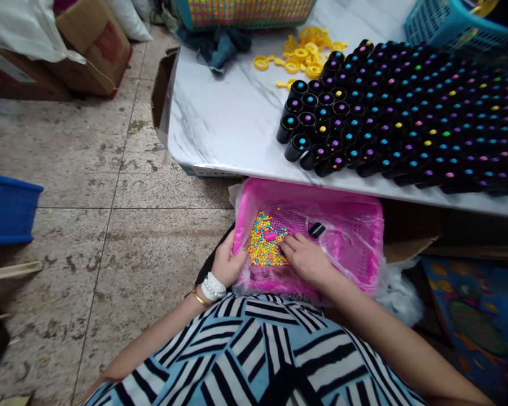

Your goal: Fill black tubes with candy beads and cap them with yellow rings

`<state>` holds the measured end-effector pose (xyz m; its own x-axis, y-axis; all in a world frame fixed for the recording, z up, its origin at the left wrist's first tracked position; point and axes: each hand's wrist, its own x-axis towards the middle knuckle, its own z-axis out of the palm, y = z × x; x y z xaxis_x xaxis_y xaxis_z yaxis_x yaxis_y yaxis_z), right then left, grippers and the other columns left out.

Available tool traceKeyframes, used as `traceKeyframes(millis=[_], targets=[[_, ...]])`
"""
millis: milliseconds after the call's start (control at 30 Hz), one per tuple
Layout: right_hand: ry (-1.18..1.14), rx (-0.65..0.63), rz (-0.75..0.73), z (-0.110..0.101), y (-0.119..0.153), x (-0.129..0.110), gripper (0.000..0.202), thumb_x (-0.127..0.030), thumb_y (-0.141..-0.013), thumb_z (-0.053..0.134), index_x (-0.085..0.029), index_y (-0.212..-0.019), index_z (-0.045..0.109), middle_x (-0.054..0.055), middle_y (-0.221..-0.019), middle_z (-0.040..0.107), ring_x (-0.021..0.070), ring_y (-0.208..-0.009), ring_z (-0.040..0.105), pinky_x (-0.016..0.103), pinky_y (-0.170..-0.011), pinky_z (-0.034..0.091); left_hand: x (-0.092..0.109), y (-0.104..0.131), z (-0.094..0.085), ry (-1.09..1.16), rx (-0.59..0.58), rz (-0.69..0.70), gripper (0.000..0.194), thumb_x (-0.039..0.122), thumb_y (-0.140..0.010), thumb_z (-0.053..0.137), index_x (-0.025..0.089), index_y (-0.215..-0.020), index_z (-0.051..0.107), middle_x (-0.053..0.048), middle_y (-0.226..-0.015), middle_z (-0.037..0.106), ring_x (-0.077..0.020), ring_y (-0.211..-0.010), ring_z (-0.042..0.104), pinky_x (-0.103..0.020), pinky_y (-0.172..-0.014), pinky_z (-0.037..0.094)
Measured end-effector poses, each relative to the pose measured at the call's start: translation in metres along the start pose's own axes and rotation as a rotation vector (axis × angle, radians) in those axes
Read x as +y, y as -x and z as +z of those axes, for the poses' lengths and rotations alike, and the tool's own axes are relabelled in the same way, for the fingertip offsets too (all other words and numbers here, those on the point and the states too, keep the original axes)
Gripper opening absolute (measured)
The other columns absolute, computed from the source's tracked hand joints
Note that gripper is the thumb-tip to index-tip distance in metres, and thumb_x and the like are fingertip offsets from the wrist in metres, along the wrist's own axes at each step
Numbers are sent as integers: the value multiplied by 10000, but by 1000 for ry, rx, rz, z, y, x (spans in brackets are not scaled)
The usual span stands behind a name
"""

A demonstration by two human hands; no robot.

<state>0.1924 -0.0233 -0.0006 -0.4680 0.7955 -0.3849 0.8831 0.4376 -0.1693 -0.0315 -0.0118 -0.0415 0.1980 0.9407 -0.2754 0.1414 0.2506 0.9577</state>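
Note:
A pink basket [351,211] lined with clear plastic rests at my lap, below the table's edge. Many small coloured beads [260,248] lie in its left part, with a small pink piece [270,235] on them. My left hand [228,262] grips the basket's left rim, fingers wrapped round it. Inside the basket my right hand [307,259] reaches to the right side of the beads; its fingers are close together around something dark, mostly hidden. A black cylinder [317,229] lies just above that hand.
The marble-patterned table [228,124] holds rows of black tubes [355,118] with coloured tops, yellow plastic rings [307,53], a dark cloth [218,45] and a blue basket [449,28]. Cardboard boxes [93,45] and a blue bin [8,208] stand on the floor at left.

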Motion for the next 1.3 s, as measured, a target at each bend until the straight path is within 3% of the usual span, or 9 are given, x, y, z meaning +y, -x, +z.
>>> traceKeyframes(millis=[133,333,400,533,700,833,1033,1167,1300], targets=[[-208,21,-169,1,-4,-1,263,-114,-889,531,-160,-1134,612,126,-1142,645,236,-1044,581,369,-878,503,3,2,1,-11,13,-11,546,155,-758,528,150,-1303,552,-24,-1018,699,-142,-778,592,-234,-742,478],[-922,221,-93,-6,20,9,279,-137,-823,606,-210,-1092,603,55,-1069,685,168,-983,656,324,-877,532,0,-3,-1,103,5,-42,539,177,-732,537,151,-1270,574,-45,-1114,700,-169,-889,636,-250,-794,494],[-1038,280,-28,-6,31,13,264,-170,-823,632,-213,-1083,614,47,-1076,695,165,-983,668,325,-887,535,0,-6,0,114,12,-70,541,196,-719,548,138,-1256,577,-53,-1089,708,-183,-904,646,-268,-806,506],[-986,486,94,-12,47,21,287,-167,-802,665,-220,-1083,636,42,-1052,703,173,-966,668,325,-864,537,1,-7,-1,65,29,-86,519,238,-714,569,132,-1222,597,-61,-1056,721,-208,-920,661,-296,-818,525],[-693,1090,426,-48,60,53,283,-237,-773,724,-212,-1047,658,50,-1017,675,162,-837,635,291,-743,528,-5,-7,-8,51,58,-166,598,379,-734,630,108,-1264,566,-88,-1033,738,-218,-854,688,-283,-735,555],[-594,1354,732,-77,58,93,320,-377,-777,724,-184,-1026,665,26,-846,667,117,-602,556,250,-568,489,-13,-10,-10,98,62,-217,648,446,-711,677,129,-1266,566,-85,-1053,748,-215,-818,708,-255,-670,566],[-472,1319,840,-88,44,113,336,-449,-767,708,-175,-961,702,20,-768,682,133,-601,600,266,-639,525,-18,-6,-3,165,196,-221,686,500,-684,690,174,-1275,567,-67,-1055,756,-210,-778,723,-239,-601,572],[-392,1304,783,-89,28,107,262,-443,-814,680,-184,-850,700,14,-716,677,141,-601,603,260,-637,503,-13,-9,-7,168,120,-245,705,485,-665,719,169,-1276,567,-45,-963,770,-191,-682,706,-240,-578,565],[-221,1246,690,-84,24,102,318,-410,-889,610,-195,-656,641,12,-636,641,139,-592,577,256,-622,454,-8,-13,-11,136,68,-229,647,432,-663,724,169,-1238,587,-41,-993,763,-208,-795,710,-253,-678,575]])
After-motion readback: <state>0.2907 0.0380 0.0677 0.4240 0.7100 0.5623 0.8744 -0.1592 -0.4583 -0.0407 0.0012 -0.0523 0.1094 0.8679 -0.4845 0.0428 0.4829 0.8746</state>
